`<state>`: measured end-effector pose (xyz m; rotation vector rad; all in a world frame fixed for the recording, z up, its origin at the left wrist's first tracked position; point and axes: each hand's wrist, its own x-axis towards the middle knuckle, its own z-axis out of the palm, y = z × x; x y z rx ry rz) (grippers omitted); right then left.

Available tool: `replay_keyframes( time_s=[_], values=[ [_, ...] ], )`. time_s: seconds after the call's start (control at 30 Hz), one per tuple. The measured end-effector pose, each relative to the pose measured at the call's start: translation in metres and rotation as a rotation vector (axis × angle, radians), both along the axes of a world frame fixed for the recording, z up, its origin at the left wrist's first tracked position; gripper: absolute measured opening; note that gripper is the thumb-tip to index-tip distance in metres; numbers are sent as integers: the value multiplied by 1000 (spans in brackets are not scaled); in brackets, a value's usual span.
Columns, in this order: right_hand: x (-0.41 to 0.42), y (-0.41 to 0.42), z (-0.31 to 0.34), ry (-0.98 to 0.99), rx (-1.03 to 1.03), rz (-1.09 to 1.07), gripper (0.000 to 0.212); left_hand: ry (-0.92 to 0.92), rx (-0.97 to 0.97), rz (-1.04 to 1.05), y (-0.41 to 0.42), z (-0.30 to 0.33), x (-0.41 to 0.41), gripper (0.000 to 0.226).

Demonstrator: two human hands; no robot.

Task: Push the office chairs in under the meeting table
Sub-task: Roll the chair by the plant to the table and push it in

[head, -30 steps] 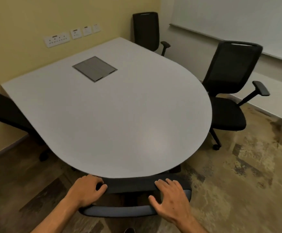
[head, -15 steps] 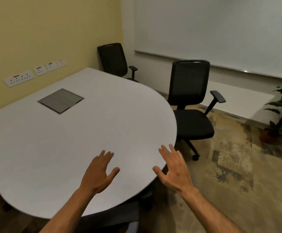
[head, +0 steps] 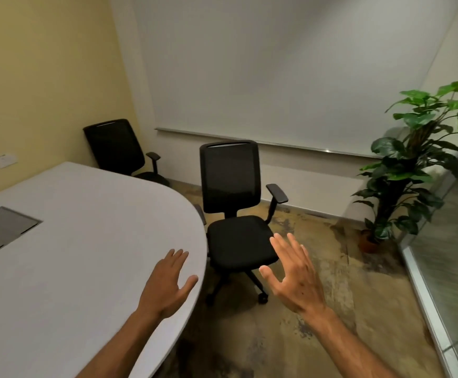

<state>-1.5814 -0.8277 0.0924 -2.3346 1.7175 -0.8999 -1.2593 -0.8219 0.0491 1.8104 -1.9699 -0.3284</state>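
The white meeting table [head: 72, 241] with a rounded end fills the left of the head view. A black mesh-back office chair [head: 236, 214] stands beside the table's right edge, its seat out from under the top. A second black chair [head: 118, 148] stands farther back by the yellow wall. My left hand [head: 168, 285] hovers open above the table's edge, holding nothing. My right hand [head: 293, 274] is raised open in front of the nearer chair's seat, fingers spread, touching nothing.
A potted green plant [head: 413, 165] stands at the right by a glass partition [head: 454, 268]. A whiteboard [head: 277, 77] covers the far wall. A grey cable hatch [head: 1, 227] is set into the tabletop. Patterned floor lies open around the nearer chair.
Both hands let go of the chair at the table's end, which has left the view. The view turned right, and both open hands now face the mesh-back chair.
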Motion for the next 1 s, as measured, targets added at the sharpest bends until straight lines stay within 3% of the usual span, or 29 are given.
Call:
replay_keyframes(
  time_s=[0.33,0.67,1.0],
  values=[
    [-120,-127,-37,45,57,-95,76,27,-17,-146,-183,-24,-133,79],
    [-165,-362,-66,20,160,-135,78,5,-36,-238,-433,-37,-198,75],
    [-208,-573,-117,-79,311,-134,70,-79,26,-321,-617,-66,-255,71]
  ],
)
